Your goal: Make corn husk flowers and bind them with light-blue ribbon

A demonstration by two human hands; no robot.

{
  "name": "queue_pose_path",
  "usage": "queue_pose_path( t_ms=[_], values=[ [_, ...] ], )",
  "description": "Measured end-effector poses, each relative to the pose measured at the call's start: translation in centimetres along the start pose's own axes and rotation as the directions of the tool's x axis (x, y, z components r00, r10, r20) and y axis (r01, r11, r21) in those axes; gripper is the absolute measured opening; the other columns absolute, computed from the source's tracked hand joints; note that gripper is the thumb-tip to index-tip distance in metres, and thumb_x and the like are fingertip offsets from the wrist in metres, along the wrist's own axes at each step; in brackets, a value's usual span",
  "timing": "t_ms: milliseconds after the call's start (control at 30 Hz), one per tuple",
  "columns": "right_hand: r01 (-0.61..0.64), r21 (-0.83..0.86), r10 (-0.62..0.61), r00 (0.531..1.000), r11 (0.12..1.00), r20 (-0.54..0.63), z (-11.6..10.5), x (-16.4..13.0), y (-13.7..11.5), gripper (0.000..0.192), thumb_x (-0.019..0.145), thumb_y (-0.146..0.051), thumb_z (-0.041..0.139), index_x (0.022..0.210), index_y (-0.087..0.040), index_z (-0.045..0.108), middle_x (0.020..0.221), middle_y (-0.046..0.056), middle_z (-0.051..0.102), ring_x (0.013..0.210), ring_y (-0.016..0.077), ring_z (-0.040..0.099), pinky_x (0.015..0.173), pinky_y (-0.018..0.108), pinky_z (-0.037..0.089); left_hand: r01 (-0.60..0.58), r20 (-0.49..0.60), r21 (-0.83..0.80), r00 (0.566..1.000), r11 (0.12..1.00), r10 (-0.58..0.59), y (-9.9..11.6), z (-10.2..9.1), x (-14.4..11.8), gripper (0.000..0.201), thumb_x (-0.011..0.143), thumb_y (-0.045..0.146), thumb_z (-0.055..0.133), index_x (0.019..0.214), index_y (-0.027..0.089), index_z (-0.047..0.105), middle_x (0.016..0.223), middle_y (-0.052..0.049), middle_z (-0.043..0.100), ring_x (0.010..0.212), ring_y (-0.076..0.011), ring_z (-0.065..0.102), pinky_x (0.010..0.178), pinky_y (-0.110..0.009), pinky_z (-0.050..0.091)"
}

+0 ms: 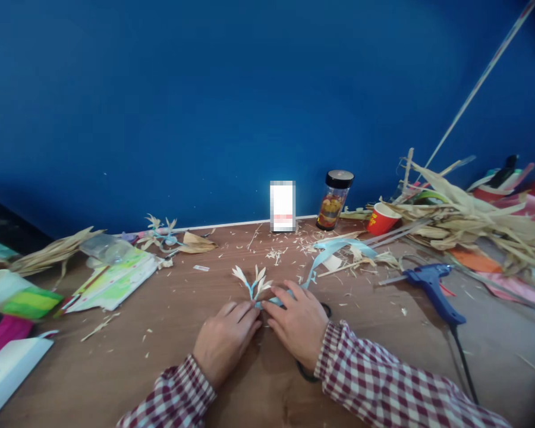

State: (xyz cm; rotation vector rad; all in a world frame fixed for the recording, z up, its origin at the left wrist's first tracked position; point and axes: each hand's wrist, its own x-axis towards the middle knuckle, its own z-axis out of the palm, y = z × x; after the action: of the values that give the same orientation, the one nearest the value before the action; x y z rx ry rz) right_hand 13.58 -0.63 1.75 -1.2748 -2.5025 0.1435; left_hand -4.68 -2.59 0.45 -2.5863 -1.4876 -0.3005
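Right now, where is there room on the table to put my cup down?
Bare wood lies between the left hand and the papers, and between the right hand and the blue glue gun. The husk pile crowds the right side.

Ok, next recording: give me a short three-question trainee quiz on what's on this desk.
1. True or false: both hands, the left hand and the right hand, touch the small husk flower.
2. Which tool lies to the right of the hands? A) blue glue gun B) hammer C) stapler
3. What colour is the lid of the jar by the wall?

Key: 1 true; 2 A; 3 black.
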Motion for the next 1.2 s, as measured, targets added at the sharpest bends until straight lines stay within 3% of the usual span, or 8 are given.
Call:
queue_pose_path(
  t_ms=[267, 433, 600, 733, 833, 1100, 1200],
  values=[
    [-0.054, 0.044, 0.057, 0.997, 0.998, -0.058, -0.2, 0.3, 1.3, 0.022, 0.085, -0.032, 0.044, 0.099, -0.025, 0.06, 0.118, 0.004, 0.054, 0.117, 0.0257, 0.034, 0.091, 0.044, 0.034, 0.086, 0.03, -0.107, 0.996, 0.991, -0.083, 0.7, -0.7, 0.2, 0.023, 0.083, 0.033, 0.044, 0.098, 0.021, 0.058, 0.101, -0.006, 0.063, 0.089, -0.0205, 0.055, 0.072, -0.033, 0.048],
    [-0.081, 0.122, 0.089, 0.994, 0.989, -0.061, -2.1, -0.2, 2.1, 0.021, 0.086, -0.028, 0.043, 0.099, -0.022, 0.059, 0.104, 0.004, 0.059, 0.103, 0.0213, 0.045, 0.089, 0.039, 0.036, 0.085, -0.03, -0.106, 0.996, 0.991, -0.089, 0.9, 0.0, -0.2, 0.024, 0.082, 0.03, 0.046, 0.099, 0.02, 0.058, 0.105, -0.006, 0.062, 0.093, -0.0224, 0.054, 0.076, -0.036, 0.048],
    [-0.166, 0.137, 0.159, 0.985, 0.977, 0.063, -4.6, -2.6, 3.0, 0.017, 0.085, -0.025, 0.045, 0.095, -0.021, 0.058, 0.094, 0.004, 0.058, 0.087, 0.0185, 0.052, 0.078, 0.033, 0.042, 0.063, -0.076, -0.098, 0.995, 0.993, -0.07, 0.8, 0.5, -0.6, 0.022, 0.081, 0.031, 0.047, 0.095, 0.021, 0.06, 0.107, -0.005, 0.063, 0.094, -0.023, 0.054, 0.077, -0.038, 0.048],
    [-0.169, 0.084, 0.146, 0.962, 0.982, 0.229, -5.3, -3.7, 3.3, 0.014, 0.08, -0.026, 0.054, 0.092, -0.023, 0.059, 0.092, 0.003, 0.058, 0.086, 0.0199, 0.052, 0.076, 0.033, 0.043, 0.058, -0.079, -0.093, 0.995, 0.994, -0.065, 0.6, 0.6, -0.6, 0.022, 0.081, 0.03, 0.047, 0.096, 0.021, 0.06, 0.108, -0.005, 0.062, 0.097, -0.023, 0.053, 0.079, -0.038, 0.047],
    [-0.154, 0.055, 0.132, 0.948, 0.987, 0.288, -5.5, -3.9, 2.9, 0.018, 0.076, -0.026, 0.058, 0.093, -0.022, 0.06, 0.094, 0.004, 0.057, 0.089, 0.0214, 0.052, 0.077, 0.035, 0.043, 0.05, -0.084, -0.078, 0.995, 0.996, -0.056, 0.6, 0.6, -0.5, 0.023, 0.081, 0.031, 0.047, 0.097, 0.021, 0.06, 0.108, -0.006, 0.061, 0.094, -0.0227, 0.054, 0.076, -0.037, 0.049],
    [-0.133, 0.056, 0.115, 0.961, 0.99, 0.251, -5.7, -6.2, 3.0, 0.024, 0.075, -0.023, 0.06, 0.099, -0.025, 0.058, 0.103, 0.003, 0.057, 0.097, 0.0225, 0.049, 0.083, 0.036, 0.043, 0.026, -0.103, -0.045, 0.994, 0.999, -0.031, 0.4, 0.9, -0.4, 0.024, 0.081, 0.031, 0.047, 0.097, 0.02, 0.061, 0.105, -0.007, 0.063, 0.09, -0.022, 0.057, 0.075, -0.036, 0.049],
    [-0.127, 0.061, 0.112, 0.971, 0.99, 0.21, -6.7, -5.8, 2.8, 0.025, 0.076, -0.022, 0.058, 0.101, -0.026, 0.058, 0.102, 0.001, 0.059, 0.095, 0.0195, 0.051, 0.082, 0.033, 0.044, 0.027, -0.101, -0.058, 0.994, 0.998, -0.033, 0.2, 0.9, -0.4, 0.025, 0.08, 0.033, 0.047, 0.097, 0.021, 0.061, 0.105, -0.007, 0.063, 0.091, -0.0221, 0.058, 0.076, -0.036, 0.049]
  ],
)
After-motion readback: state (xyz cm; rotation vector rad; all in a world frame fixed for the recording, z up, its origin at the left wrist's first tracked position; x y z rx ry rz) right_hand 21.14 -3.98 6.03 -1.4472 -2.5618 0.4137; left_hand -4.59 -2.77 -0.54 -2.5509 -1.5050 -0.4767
